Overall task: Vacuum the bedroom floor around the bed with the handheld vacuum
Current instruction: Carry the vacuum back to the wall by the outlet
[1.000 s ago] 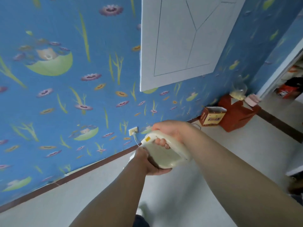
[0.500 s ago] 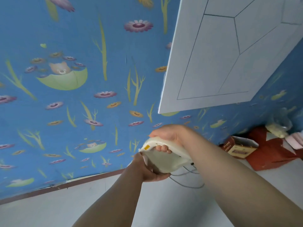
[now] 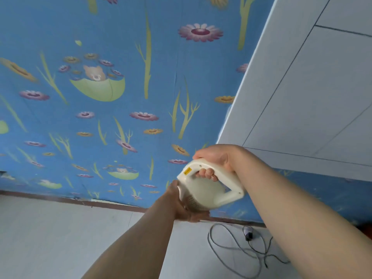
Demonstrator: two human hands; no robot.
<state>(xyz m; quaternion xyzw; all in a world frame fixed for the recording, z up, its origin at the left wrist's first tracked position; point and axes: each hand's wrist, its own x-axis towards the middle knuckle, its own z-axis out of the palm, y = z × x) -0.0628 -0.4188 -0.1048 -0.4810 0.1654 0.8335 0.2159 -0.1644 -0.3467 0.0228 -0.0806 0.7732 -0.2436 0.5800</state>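
While both bare arms stretch out ahead of the person, the handheld vacuum [image 3: 209, 190] sits in the air between the two hands, held off the floor [image 3: 60, 238] and close in front of the wall. It is a cream-white unit with a loop handle on top, a small yellow sticker [image 3: 187, 171] near the front of that handle and a patch of vent holes [image 3: 191, 201] low on its body.

The right hand [image 3: 217, 160] grips the handle from above, its fingers [image 3: 207, 174] curled through the loop and closed tight round the bar. The left hand [image 3: 185, 206] cups the lower front of the body from underneath, palm against the housing and fingers wrapped under it; its fingertips are hidden behind the vacuum.

Behind the hands runs blue wallpaper [image 3: 120, 47] printed with purple and yellow flowers, green stalks and a bear in a green umbrella [image 3: 96, 85]. A dark brown baseboard [image 3: 112, 205] lines the foot of the wall where it meets the pale floor. A white panel [image 3: 302, 97] scored with thin dark lines fills the upper right, standing out in front of the wallpaper.

Down on the floor, below the right forearm, a thin grey cord [image 3: 231, 244] lies in loose loops, with a small dark plug [image 3: 249, 236] just beside the baseboard.
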